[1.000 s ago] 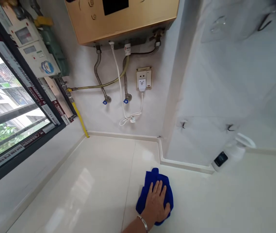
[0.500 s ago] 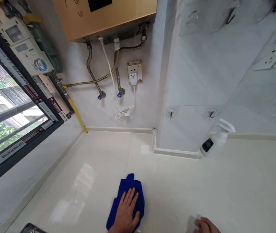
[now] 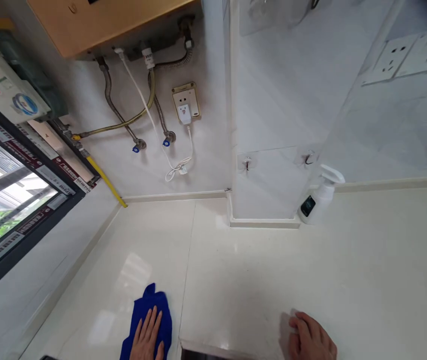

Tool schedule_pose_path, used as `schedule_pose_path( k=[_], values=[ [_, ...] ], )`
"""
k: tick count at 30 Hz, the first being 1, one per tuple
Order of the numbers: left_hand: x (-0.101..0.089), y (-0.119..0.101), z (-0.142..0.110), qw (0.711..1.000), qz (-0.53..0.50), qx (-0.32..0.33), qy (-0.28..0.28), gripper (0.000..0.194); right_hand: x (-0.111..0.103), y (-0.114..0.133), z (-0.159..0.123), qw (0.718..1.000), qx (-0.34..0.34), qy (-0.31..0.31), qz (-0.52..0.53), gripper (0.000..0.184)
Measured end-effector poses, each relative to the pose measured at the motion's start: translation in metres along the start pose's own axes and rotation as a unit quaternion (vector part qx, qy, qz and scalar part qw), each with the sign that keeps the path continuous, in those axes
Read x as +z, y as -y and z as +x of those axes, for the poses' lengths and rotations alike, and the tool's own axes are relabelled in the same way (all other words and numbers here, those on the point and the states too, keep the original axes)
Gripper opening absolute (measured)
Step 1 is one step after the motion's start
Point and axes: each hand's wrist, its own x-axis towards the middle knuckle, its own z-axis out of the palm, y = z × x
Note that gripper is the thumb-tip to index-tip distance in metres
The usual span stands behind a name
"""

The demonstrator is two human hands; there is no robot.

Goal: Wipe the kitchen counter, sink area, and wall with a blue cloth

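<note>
My left hand (image 3: 146, 335) lies flat on a blue cloth (image 3: 164, 320), pressing it against the glossy white countertop (image 3: 243, 270). Its fingers are stretched forward, and part of the cloth shows around them. Well to the right, my right hand (image 3: 312, 337) is just above or resting on the countertop; I cannot tell which. Its fingers are curled in loosely, with nothing visible in them. Farther back stands a white spray bottle (image 3: 320, 197) with a dark label, near the wall corner and apart from both hands.
A dark opening with a pale rim (image 3: 217, 350) lies at the bottom edge between the hands. Behind are a raised wall strip (image 3: 266, 223), a yellow pipe (image 3: 106, 180), a plugged-in white cord (image 3: 188, 157) and a gold-coloured heater (image 3: 111, 22). A dark-framed window (image 3: 29, 220) is at left.
My left hand has slid the blue cloth leftward, off the countertop seam to its left side. My right hand has come farther into view. The camera has turned, bringing the dark opening into sight.
</note>
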Motion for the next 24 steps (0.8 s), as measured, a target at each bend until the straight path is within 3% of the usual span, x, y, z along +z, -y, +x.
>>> schedule_pose_path(
  k=[6, 13, 16, 19, 21, 24],
  values=[
    [-0.016, -0.033, 0.066, 0.987, -0.082, 0.105, 0.086, 0.072, -0.003, -0.001, 0.000, 0.999, -0.017, 0.002, -0.030, 0.023],
    [-0.015, -0.083, 0.163, 0.912, -0.251, 0.227, 0.231, 0.094, -0.020, 0.015, 0.010, 1.000, -0.003, -0.001, -0.025, 0.020],
    [-0.009, -0.120, 0.204, 0.886, -0.298, 0.274, 0.227, 0.093, -0.018, 0.014, 0.011, 1.000, -0.004, -0.006, -0.024, 0.020],
    [-0.001, -0.153, 0.241, 0.878, -0.327, 0.287, 0.198, 0.089, -0.011, 0.005, 0.006, 0.999, -0.013, 0.001, -0.033, 0.019],
    [0.006, -0.164, 0.262, 0.878, -0.340, 0.286, 0.178, 0.085, -0.005, -0.002, 0.002, 0.999, -0.018, 0.008, -0.040, 0.019],
    [0.016, -0.161, 0.290, 0.878, -0.349, 0.287, 0.154, 0.078, 0.001, -0.010, -0.002, 0.999, -0.021, 0.006, -0.041, 0.020]
  ],
)
